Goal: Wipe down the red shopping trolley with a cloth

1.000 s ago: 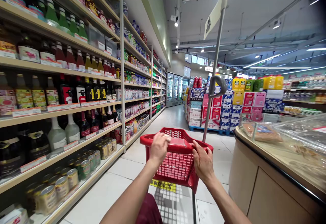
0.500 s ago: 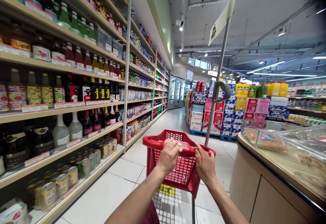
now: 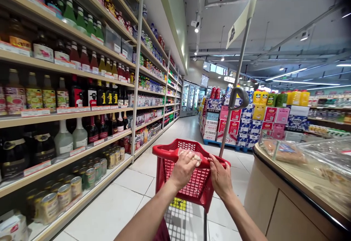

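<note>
In the lower middle of the head view stands a red plastic shopping cart (image 3: 182, 188) with a grid basket. My left hand (image 3: 184, 169) is closed over the middle of its handle (image 3: 167, 151). A small whitish, crumpled-looking thing (image 3: 197, 158) shows by those fingers; I cannot make out what it is. Further right, my right hand (image 3: 218, 175) bends over the handle's right end, fingers on top. A grey pole (image 3: 238, 73) with a curved grey hook (image 3: 241, 98) and a pale flag-like sign (image 3: 238, 25) rises beyond my right hand.
Shelves (image 3: 82, 75) of bottles and cans line the left side. Stacked drink cartons (image 3: 227, 124) stand ahead on blue pallets. A rounded display counter (image 3: 263, 190) with clear-covered food is close on the right. White floor tiles (image 3: 128, 186) run toward glass-door fridges (image 3: 190, 96).
The view has shifted very slightly. My left hand has turned a little on the handle, and more of the whitish thing shows. My right hand stays in place.
</note>
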`<move>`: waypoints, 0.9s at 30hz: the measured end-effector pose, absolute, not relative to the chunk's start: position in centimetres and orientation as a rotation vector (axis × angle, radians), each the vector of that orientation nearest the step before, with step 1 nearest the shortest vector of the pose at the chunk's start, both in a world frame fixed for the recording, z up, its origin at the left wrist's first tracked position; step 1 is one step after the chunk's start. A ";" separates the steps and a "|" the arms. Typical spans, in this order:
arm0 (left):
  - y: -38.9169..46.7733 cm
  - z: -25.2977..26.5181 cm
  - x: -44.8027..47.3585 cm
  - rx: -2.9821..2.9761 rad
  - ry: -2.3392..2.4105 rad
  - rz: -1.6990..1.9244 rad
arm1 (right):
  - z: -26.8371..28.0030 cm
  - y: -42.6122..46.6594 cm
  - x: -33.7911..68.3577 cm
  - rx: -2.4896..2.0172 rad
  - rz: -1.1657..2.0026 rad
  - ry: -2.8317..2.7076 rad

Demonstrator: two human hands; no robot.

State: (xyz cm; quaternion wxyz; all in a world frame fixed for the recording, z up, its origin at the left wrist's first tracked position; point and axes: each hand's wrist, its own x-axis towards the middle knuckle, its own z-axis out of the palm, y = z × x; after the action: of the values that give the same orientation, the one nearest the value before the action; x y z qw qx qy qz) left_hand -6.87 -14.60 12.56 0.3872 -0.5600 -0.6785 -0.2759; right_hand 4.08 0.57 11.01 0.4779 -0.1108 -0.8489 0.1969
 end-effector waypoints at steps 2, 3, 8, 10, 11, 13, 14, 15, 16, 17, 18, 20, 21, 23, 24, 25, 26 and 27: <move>-15.1 13.3 -7.6 -1.363 -1.772 -0.745 | 11.0 0.7 4.3 -0.269 0.485 -2.082; -15.6 13.7 -8.2 -1.255 -1.822 -0.798 | 11.1 0.7 4.3 -0.265 0.485 -2.081; -14.2 15.2 -7.7 -1.234 -1.934 -0.837 | 10.8 0.4 4.2 -0.237 0.470 -2.042; -12.5 15.2 -5.9 -1.461 -1.859 -0.738 | 10.6 0.7 4.1 -0.231 0.463 -2.024; -12.0 15.1 -5.2 -1.500 -1.844 -0.715 | 10.4 1.0 4.1 -0.242 0.449 -2.005; -11.9 15.0 -5.1 -1.486 -1.853 -0.703 | 10.0 1.8 4.0 -0.295 0.406 -1.971; -12.3 15.0 -5.6 -1.424 -1.881 -0.717 | 9.8 2.2 4.0 -0.323 0.386 -1.968; -12.8 15.1 -6.2 -1.331 -1.920 -0.743 | 9.7 2.5 3.9 -0.342 0.371 -1.977; -13.3 15.2 -6.9 -1.223 -1.960 -0.774 | 9.5 2.7 3.9 -0.347 0.364 -1.992; -13.4 15.2 -7.3 -1.135 -1.991 -0.800 | 9.4 2.9 3.8 -0.340 0.365 -2.005; -13.2 15.3 -7.3 -1.096 -2.005 -0.810 | 9.4 2.9 3.7 -0.329 0.370 -2.012; -11.9 15.0 -6.4 -1.220 -1.963 -0.765 | 9.5 2.9 3.7 -0.320 0.387 -2.007; -11.1 14.8 -5.7 -1.355 -1.907 -0.716 | 9.5 2.8 3.8 -0.323 0.400 -2.007; -9.8 14.3 -4.5 -1.503 -1.824 -0.652 | 9.7 2.6 4.1 -0.331 0.426 -2.023; -9.7 14.1 -4.4 -1.533 -1.803 -0.637 | 9.8 2.5 4.2 -0.332 0.436 -2.036; -10.0 14.0 -4.7 -1.523 -1.804 -0.642 | 9.9 2.5 4.4 -0.331 0.444 -2.048; -10.7 14.0 -5.3 -1.471 -1.827 -0.668 | 9.9 2.4 4.4 -0.325 0.450 -2.057; -11.6 14.0 -6.2 -1.411 -1.851 -0.695 | 9.9 2.3 4.5 -0.318 0.453 -2.061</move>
State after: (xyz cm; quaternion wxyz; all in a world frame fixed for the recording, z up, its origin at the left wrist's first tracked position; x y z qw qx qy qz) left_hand -6.19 -11.63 14.03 0.3485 -0.5445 -0.7142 -0.2683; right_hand 4.47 2.27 9.94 0.4829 -0.1305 -0.8457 0.1861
